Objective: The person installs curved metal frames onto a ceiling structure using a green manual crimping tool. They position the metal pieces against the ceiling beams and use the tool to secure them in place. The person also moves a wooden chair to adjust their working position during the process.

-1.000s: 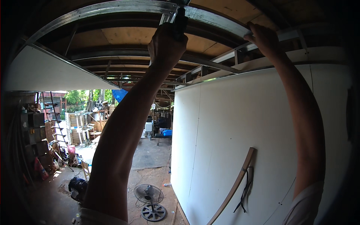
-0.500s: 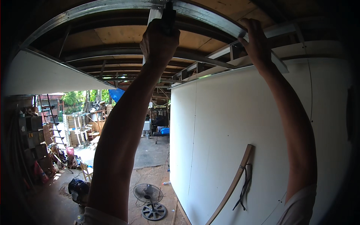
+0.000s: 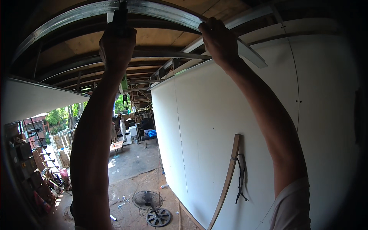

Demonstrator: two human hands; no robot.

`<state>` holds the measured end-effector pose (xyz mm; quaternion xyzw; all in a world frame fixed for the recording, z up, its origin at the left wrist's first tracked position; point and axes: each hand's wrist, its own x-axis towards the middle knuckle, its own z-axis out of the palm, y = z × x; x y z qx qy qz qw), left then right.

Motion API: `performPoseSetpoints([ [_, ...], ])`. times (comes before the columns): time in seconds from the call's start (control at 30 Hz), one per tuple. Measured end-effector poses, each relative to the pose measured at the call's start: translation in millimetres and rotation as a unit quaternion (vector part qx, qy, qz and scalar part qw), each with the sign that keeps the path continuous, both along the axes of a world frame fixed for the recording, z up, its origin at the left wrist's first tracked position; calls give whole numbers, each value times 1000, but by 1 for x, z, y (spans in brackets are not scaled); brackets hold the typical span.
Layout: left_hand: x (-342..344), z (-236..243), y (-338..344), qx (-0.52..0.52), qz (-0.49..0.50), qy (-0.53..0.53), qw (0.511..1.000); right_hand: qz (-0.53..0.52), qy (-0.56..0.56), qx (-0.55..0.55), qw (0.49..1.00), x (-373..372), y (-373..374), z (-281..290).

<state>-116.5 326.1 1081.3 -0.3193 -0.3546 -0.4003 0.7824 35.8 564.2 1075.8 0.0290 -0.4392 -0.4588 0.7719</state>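
Overhead, my left hand is closed round a dark tool, which looks like a cordless drill. Its upper end meets a long silver metal channel near the top edge. Much of the tool is hidden by the hand, so its exact kind cannot be made out. My right hand is raised too, with fingers curled over the same channel farther right. Beyond that hand the channel's free end sticks out in front of the white wall panel.
Metal ceiling joists run under brown boards. At left hangs a white ceiling panel. A wooden strip with a black strap leans on the wall. Below stands a fan. A person is in the background.
The view has swung to the right, so both hands appear farther left. My right hand's fingers, spread at the channel before, now curl round it. My left hand still holds the tool up.
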Motion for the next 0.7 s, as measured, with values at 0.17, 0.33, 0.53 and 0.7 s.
performPoseSetpoints([
  [0.17, 2, -3, -4, 19, -21, -61, 998, 39, -26, 25, 999, 1, -4, -10],
  [0.33, 22, -10, -8, -6, -101, -126, 987, 49, -46, 28, 997, 3, -3, -24],
  [0.53, 22, -9, -9, -4, -98, -119, 988, 40, -78, 52, 995, 1, -3, -34],
  [0.7, 23, -10, -8, -14, -111, -127, 985, 19, -108, 55, 992, 3, -1, -42],
])
